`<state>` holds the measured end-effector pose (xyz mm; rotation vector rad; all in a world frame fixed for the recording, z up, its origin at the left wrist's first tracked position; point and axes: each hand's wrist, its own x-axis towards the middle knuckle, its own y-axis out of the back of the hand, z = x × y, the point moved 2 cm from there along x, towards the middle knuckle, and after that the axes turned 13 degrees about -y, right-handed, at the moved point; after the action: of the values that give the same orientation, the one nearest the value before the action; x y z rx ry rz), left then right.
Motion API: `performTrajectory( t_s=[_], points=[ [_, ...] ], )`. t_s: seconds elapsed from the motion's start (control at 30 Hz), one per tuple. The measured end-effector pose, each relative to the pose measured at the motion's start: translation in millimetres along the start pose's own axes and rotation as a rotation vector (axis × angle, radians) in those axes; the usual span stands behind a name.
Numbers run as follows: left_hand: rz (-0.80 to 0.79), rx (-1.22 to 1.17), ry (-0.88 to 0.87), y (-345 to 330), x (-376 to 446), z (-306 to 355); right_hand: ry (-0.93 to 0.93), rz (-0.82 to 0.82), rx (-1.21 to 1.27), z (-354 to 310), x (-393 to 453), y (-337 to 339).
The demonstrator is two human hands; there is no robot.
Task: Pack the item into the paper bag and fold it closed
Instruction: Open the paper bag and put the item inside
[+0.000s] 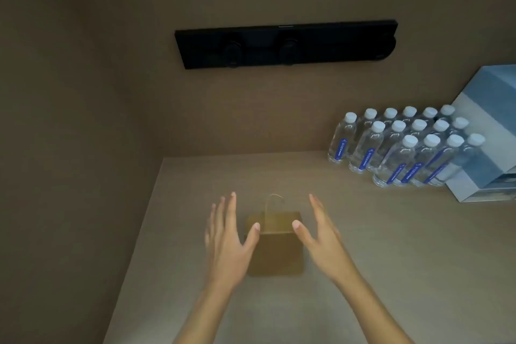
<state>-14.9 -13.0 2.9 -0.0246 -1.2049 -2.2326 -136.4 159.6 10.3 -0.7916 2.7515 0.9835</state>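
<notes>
Small brown paper bag with twisted paper handle [275, 246] stands upright on beige tabletop [377, 246], near front centre. Handle loop raised above top edge. Left hand [227, 240] at bag's left side, fingers spread wide, thumb at upper left corner; holds nothing. Right hand [321, 237] at bag's right side, fingers extended, thumb at upper right corner; holds nothing. Contact with bag: cannot tell. Cluster of clear plastic water bottles with white caps [405, 148] at far right, well apart from bag. Blue-white cardboard box [485, 148] just beside bottles. Black rectangular panel [284, 43] on wall.
</notes>
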Motion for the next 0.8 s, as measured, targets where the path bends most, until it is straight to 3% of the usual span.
performTrajectory(
  t_s=[0.07, 0.13, 0.37, 0.57, 0.8],
  points=[
    [0.053, -0.216, 0.190, -7.2, -2.7, -4.7, -0.171, -0.041, 0.263, 4.9, 8.1, -4.3],
    [0.078, -0.261, 0.278, -14.4, -6.8, -8.7, -0.275, -0.045, 0.405, 6.1, 12.6, -6.1],
    [0.159, -0.314, 0.222, -11.9, 5.3, -2.2, -0.426, -0.115, 0.888, -0.6, 19.0, -11.8],
    [0.162, -0.314, 0.158, -5.0, 12.8, 9.2, -0.470, -0.205, 1.088, -3.3, 10.7, -12.0],
    [0.115, -0.323, 0.083, -6.2, 9.0, 24.0, -0.513, -0.408, 1.091, -2.5, -7.2, -20.5]
  ],
)
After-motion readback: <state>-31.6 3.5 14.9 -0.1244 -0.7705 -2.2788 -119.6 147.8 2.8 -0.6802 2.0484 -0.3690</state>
